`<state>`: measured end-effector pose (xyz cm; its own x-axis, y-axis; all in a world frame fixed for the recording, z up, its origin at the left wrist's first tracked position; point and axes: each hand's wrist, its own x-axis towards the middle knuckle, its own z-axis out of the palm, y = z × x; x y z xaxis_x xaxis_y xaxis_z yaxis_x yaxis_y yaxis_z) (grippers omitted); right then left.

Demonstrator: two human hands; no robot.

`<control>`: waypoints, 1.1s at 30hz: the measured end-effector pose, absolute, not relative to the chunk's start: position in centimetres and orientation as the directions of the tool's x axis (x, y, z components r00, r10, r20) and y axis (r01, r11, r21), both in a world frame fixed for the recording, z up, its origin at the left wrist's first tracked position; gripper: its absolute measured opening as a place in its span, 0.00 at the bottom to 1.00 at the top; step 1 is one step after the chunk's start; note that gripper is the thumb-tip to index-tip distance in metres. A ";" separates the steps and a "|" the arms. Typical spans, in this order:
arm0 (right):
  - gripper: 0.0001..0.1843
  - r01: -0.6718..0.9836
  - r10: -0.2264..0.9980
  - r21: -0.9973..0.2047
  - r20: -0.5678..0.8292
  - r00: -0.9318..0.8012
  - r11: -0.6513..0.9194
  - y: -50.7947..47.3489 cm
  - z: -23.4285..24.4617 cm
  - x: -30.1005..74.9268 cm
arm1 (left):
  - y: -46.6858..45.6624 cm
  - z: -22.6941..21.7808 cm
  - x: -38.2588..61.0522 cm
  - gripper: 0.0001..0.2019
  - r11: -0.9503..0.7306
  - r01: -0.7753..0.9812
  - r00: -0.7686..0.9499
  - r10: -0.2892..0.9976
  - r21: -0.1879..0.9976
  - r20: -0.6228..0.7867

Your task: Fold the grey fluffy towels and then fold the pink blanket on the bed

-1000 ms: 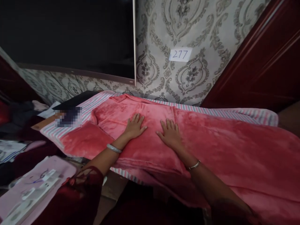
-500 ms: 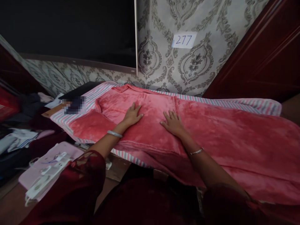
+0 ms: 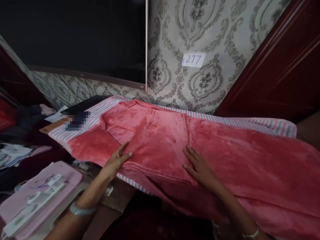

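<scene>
A coral-red plush cloth (image 3: pixel 160 143) lies spread over the table with a folded panel across its left half. Whether it is a blanket or a garment I cannot tell. My left hand (image 3: pixel 115 162) rests at the near left edge of that panel, thumb and fingers apart, gripping nothing. Flat on the cloth, by the panel's right-hand seam, is my right hand (image 3: pixel 201 170) with its fingers stretched out. Beneath the plush cloth a striped pink, grey and white sheet (image 3: pixel 105 106) shows along the back, left and part of the near edge.
A large dark screen (image 3: pixel 82 36) hangs over the table's left side. Behind is patterned wallpaper with a paper label (image 3: pixel 194 60) reading 277. To the lower left, a power strip (image 3: pixel 35 203) lies on a pink board (image 3: pixel 72 175). Piled clothes (image 3: pixel 15 153) lie beyond it.
Both hands have slid toward me over the plush cloth, the left also leftward and the right slightly rightward. The folded panel stays in place. The view has tilted up a little.
</scene>
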<state>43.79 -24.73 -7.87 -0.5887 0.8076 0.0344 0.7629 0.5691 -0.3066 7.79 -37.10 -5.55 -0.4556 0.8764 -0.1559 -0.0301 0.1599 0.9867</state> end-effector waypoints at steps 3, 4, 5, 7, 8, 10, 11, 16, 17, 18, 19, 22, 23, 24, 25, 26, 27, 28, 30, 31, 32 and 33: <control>0.31 0.737 0.790 -0.307 0.097 -0.605 0.602 -23.0 -6.6 43.5 | -37.3 -5.4 8.1 0.41 0.212 -0.167 -0.432 0.862 0.963 -0.265; 0.28 0.723 0.784 -0.317 0.139 -0.605 0.614 -22.2 -6.0 43.2 | -37.4 -5.1 8.3 0.39 0.233 -0.182 -0.412 0.864 0.955 -0.290; 0.25 0.704 0.777 -0.336 0.190 -0.600 0.626 -21.5 -5.4 42.6 | -37.5 -4.8 8.5 0.37 0.246 -0.192 -0.393 0.868 0.950 -0.304; 0.23 0.652 0.756 -0.386 0.277 -0.593 0.653 -19.7 -4.0 40.7 | -37.7 -4.2 9.0 0.38 0.239 -0.212 -0.371 0.878 0.948 -0.304; 0.23 0.625 0.743 -0.405 0.302 -0.597 0.667 -18.8 -3.3 39.3 | -37.7 -3.9 9.2 0.39 0.220 -0.225 -0.377 0.879 0.949 -0.293; 0.25 0.579 0.706 -0.414 0.309 -0.637 0.703 -16.8 -2.0 36.0 | -37.7 -3.8 9.7 0.41 0.180 -0.252 -0.434 0.857 0.951 -0.277; 0.26 0.557 0.680 -0.403 0.302 -0.668 0.726 -15.7 -1.5 34.2 | -37.7 -3.9 10.0 0.41 0.159 -0.268 -0.477 0.835 0.950 -0.275; 0.29 0.448 0.534 -0.306 0.318 -0.784 0.840 -10.3 -0.1 25.9 | -38.3 -4.6 12.0 0.35 -0.012 -0.454 -0.585 0.758 0.891 -0.289; 0.30 0.449 0.526 -0.287 0.315 -0.790 0.846 -9.5 -0.1 24.6 | -38.6 -4.7 12.5 0.35 -0.042 -0.503 -0.588 0.749 0.863 -0.306; 0.31 0.461 0.527 -0.267 0.303 -0.794 0.847 -8.7 -0.2 23.4 | -38.9 -4.7 12.9 0.35 -0.069 -0.552 -0.591 0.736 0.831 -0.331; 0.32 0.480 0.535 -0.245 0.278 -0.798 0.842 -8.1 -0.3 22.4 | -39.1 -4.7 13.4 0.36 -0.092 -0.599 -0.591 0.721 0.796 -0.361; 0.33 0.513 0.542 -0.187 0.173 -0.822 0.838 -7.0 -0.7 19.7 | -39.6 -4.8 14.3 0.40 -0.127 -0.701 -0.560 0.706 0.702 -0.432; 0.33 0.496 0.519 -0.172 0.137 -0.844 0.851 -6.9 -0.7 18.9 | -39.6 -4.9 14.5 0.40 -0.132 -0.717 -0.548 0.712 0.684 -0.438; 0.32 0.468 0.486 -0.159 0.104 -0.868 0.870 -6.9 -0.7 18.2 | -39.6 -5.1 14.7 0.41 -0.134 -0.727 -0.538 0.721 0.673 -0.437; 0.31 0.432 0.445 -0.145 0.073 -0.893 0.890 -6.8 -0.6 17.6 | -39.6 -5.3 14.8 0.42 -0.133 -0.731 -0.531 0.726 0.669 -0.436; 0.29 0.392 0.400 -0.130 0.041 -0.916 0.911 -6.8 -0.5 17.1 | -39.5 -5.5 14.9 0.43 -0.128 -0.729 -0.529 0.729 0.673 -0.435; 0.28 0.354 0.357 -0.112 0.011 -0.934 0.929 -6.7 -0.4 16.7 | -39.4 -5.8 14.9 0.43 -0.118 -0.719 -0.533 0.726 0.685 -0.434; 0.27 0.324 0.324 -0.092 -0.014 -0.946 0.942 -6.6 -0.3 16.3 | -39.3 -6.0 14.9 0.44 -0.105 -0.702 -0.544 0.718 0.704 -0.435; 0.25 0.307 0.306 -0.039 -0.047 -0.951 0.951 -6.1 -0.2 16.0 | -39.1 -6.7 14.8 0.44 -0.067 -0.655 -0.573 0.694 0.753 -0.436; 0.25 0.313 0.312 -0.005 -0.051 -0.949 0.950 -5.8 -0.3 16.0 | -39.0 -7.0 14.7 0.44 -0.053 -0.633 -0.585 0.686 0.772 -0.432; 0.24 0.321 0.322 0.031 -0.045 -0.946 0.947 -5.5 -0.3 16.1 | -38.9 -7.3 14.6 0.44 -0.048 -0.616 -0.595 0.682 0.786 -0.425; 0.24 0.329 0.332 0.066 -0.031 -0.943 0.942 -5.2 -0.3 16.2 | -38.8 -7.6 14.5 0.42 -0.052 -0.601 -0.606 0.680 0.797 -0.413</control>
